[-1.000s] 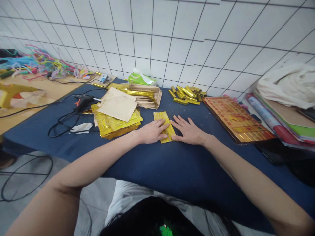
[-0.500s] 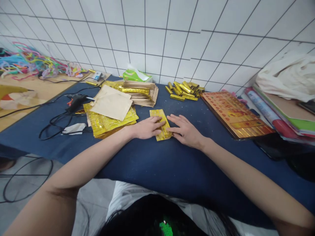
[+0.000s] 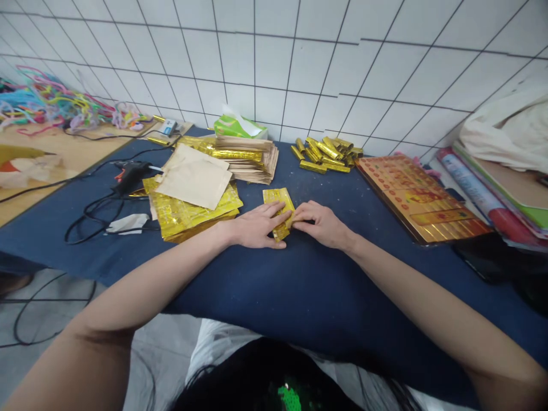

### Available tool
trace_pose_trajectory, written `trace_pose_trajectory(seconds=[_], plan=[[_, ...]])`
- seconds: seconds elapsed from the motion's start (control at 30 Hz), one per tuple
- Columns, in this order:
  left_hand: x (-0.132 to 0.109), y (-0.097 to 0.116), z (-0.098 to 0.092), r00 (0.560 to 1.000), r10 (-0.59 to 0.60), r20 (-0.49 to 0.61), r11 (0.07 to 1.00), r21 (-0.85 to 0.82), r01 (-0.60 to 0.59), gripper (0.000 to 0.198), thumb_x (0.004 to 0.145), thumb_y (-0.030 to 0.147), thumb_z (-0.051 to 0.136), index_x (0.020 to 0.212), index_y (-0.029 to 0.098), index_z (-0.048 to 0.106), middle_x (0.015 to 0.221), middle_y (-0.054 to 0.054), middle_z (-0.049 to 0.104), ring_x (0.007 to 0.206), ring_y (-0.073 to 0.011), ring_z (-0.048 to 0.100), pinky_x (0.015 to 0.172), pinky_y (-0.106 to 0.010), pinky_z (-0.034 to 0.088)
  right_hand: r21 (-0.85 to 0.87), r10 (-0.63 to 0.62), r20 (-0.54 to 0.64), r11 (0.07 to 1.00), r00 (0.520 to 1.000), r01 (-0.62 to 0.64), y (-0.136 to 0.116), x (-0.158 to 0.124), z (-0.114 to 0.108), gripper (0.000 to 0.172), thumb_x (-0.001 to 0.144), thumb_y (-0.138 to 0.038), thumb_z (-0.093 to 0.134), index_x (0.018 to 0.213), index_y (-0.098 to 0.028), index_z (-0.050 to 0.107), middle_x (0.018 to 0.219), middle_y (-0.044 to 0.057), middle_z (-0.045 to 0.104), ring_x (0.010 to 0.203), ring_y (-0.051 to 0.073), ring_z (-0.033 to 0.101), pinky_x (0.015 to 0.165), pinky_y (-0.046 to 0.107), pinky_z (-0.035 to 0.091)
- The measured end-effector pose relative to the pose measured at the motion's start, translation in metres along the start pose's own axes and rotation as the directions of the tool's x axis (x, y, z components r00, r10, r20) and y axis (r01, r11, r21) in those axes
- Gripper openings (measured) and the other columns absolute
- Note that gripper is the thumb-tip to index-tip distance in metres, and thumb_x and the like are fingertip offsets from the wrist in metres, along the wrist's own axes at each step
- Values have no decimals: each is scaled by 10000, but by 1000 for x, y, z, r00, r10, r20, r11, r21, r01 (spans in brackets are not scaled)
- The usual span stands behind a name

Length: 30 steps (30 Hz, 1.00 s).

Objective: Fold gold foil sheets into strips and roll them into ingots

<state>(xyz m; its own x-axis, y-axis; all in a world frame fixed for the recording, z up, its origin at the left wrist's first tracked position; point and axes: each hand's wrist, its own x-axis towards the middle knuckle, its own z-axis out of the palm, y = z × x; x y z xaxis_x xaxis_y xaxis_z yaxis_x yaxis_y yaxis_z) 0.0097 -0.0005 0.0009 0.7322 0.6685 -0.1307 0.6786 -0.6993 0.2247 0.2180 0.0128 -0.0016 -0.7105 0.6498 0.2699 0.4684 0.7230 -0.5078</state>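
A small sheet of gold foil paper (image 3: 277,196) lies folded on the blue cloth in front of me. My left hand (image 3: 259,224) rests on it with fingers stretched, holding it flat against the table. At the sheet's right edge, my right hand (image 3: 319,224) pinches the paper between thumb and fingers. Left of my hands is a stack of larger gold foil sheets (image 3: 199,214), with a plain beige sheet (image 3: 194,177) on top. Behind them sits a pile of brownish paper (image 3: 252,171) with a gold roll lying across it.
Short gold paper tubes (image 3: 327,151) are heaped near the tiled wall. A black glue gun (image 3: 128,174) and its cord lie at left, near a green tissue pack (image 3: 240,125). Orange-gold packs (image 3: 422,197) lie at right. Colourful pipe cleaners (image 3: 64,103) cover the wooden table's far end.
My right hand's fingers have closed from a spread pose into a pinch at the sheet's right edge. My left hand has shifted slightly and flattened. The view has tilted a little.
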Motion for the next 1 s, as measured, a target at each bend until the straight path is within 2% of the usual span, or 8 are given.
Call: trace_pose_trajectory(seconds=[0.17, 0.37, 0.53, 0.63, 0.73, 0.83, 0.9, 1.0], plan=[[1, 1, 6, 1000, 0, -20, 999, 37, 0, 716, 850, 517, 382, 1390, 89, 187, 1472, -206, 119, 1360, -310, 96, 1078, -426, 156, -113, -92, 85, 988, 992, 101, 2, -3, 2, 195, 811, -233, 542, 942, -255, 684, 899, 35, 606, 842, 169, 518, 787, 335, 404], [0, 1, 3, 1000, -1, -13, 1000, 7, 1, 760, 821, 550, 420, 1389, 92, 208, 1476, -195, 116, 1362, -307, 87, 1086, -405, 144, -203, -114, 33, 972, 993, 118, -1, -2, 10, 178, 820, -226, 530, 837, -231, 707, 833, 45, 590, 804, 174, 487, 747, 338, 394], [-1, 1, 1, 996, -2, -92, 998, -64, -4, 773, 762, 535, 541, 1358, 115, 282, 1447, -183, 232, 1338, -286, 216, 1061, -376, 235, -159, -105, 17, 982, 994, 107, -4, -1, 13, 177, 820, -201, 528, 788, -230, 699, 831, 24, 615, 782, 165, 499, 749, 337, 396], [-5, 2, 1, 978, -24, -206, 998, -57, 13, 760, 684, 527, 639, 1269, 109, 392, 1356, -180, 363, 1267, -290, 338, 1013, -375, 320, -154, -110, 31, 982, 993, 113, -4, -1, 13, 181, 830, -204, 522, 793, -222, 698, 839, 22, 627, 786, 163, 508, 759, 336, 393], [-11, 4, 2, 945, -19, -328, 1000, 7, 22, 553, 693, 468, 658, 1100, 120, 522, 1132, -137, 509, 1110, -276, 460, 940, -390, 392, -163, -97, 34, 981, 995, 101, -5, -1, 13, 176, 832, -220, 532, 787, -205, 702, 846, 30, 627, 791, 164, 508, 761, 331, 392], [-16, 6, 6, 943, 20, -331, 999, 33, -9, 269, 791, 345, 581, 950, 129, 589, 940, -88, 558, 955, -224, 525, 858, -347, 446, -157, -84, 32, 984, 996, 88, -5, -1, 13, 167, 828, -226, 541, 790, -200, 702, 842, 30, 627, 771, 160, 507, 752, 324, 392], [-17, 8, 9, 946, 29, -322, 1000, 7, -28, 173, 821, 270, 538, 914, 140, 605, 911, -70, 573, 921, -200, 541, 842, -320, 455, -142, -76, 26, 987, 997, 79, -5, 0, 13, 159, 822, -222, 546, 789, -201, 700, 834, 27, 631, 755, 158, 506, 742, 321, 393], [-16, 13, 12, 937, -44, -348, 996, -88, 14, 147, 812, 189, 529, 926, 164, 619, 924, -51, 599, 935, -188, 556, 862, -310, 448, -94, -66, 9, 993, 998, 67, -5, 1, 13, 147, 812, -206, 551, 785, -198, 696, 826, 28, 642, 759, 161, 520, 748, 324, 389]])
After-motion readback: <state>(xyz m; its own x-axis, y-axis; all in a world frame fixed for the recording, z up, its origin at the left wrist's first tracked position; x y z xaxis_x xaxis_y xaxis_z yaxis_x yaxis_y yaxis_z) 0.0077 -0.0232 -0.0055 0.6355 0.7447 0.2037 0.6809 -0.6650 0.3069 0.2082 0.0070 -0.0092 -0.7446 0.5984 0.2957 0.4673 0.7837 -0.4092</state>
